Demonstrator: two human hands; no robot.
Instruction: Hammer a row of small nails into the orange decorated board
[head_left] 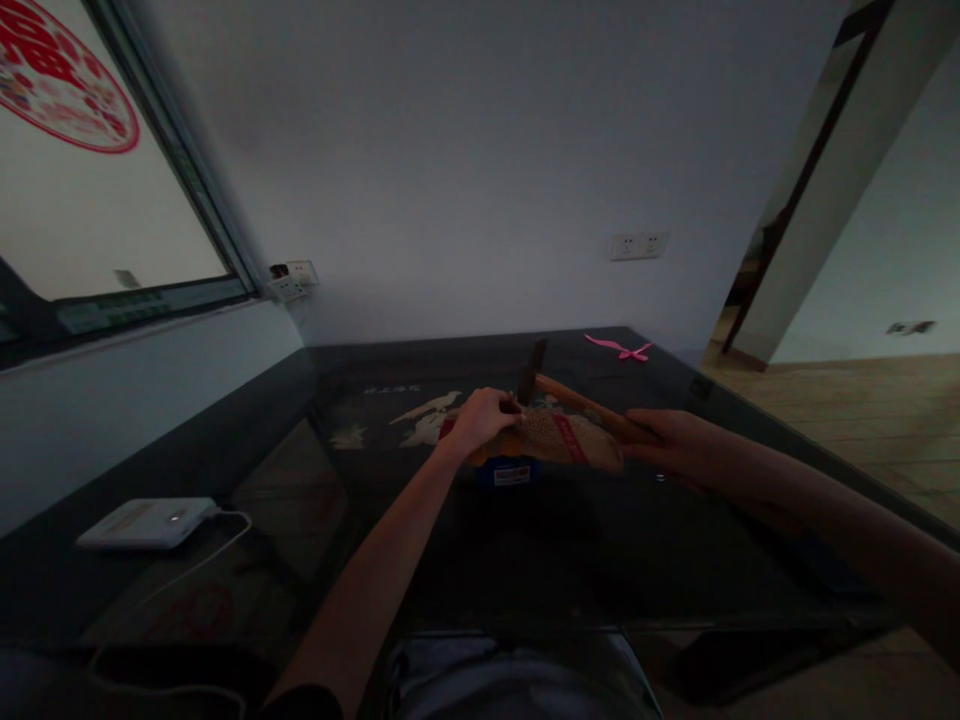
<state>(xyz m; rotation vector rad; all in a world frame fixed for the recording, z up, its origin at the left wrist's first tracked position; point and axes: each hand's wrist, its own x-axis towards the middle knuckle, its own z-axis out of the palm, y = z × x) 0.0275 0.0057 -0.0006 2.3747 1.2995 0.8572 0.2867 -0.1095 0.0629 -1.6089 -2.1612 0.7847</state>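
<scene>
My right hand (pixel 660 440) is wrapped round the wooden handle of a hammer (pixel 585 403). The dark hammer head (pixel 532 372) stands just right of my left hand (pixel 486 415), above a tan, speckled, slipper-shaped thing (pixel 592 443) with a red band. My left hand rests on the left end of that tan thing, thumb and forefinger pinched together. Whatever they pinch, if anything, is too small to make out. Beneath the tan thing sits a blue object with a pale label (pixel 512 473), partly hidden, on the dark glossy table (pixel 450 560).
A pink ribbon-like strip (pixel 626 350) lies near the table's far right corner. To the left is a white power bank (pixel 150 523) with a white cable (pixel 187 570). A wall with sockets (pixel 639 246) borders the far edge, and a window (pixel 120 200) is at left.
</scene>
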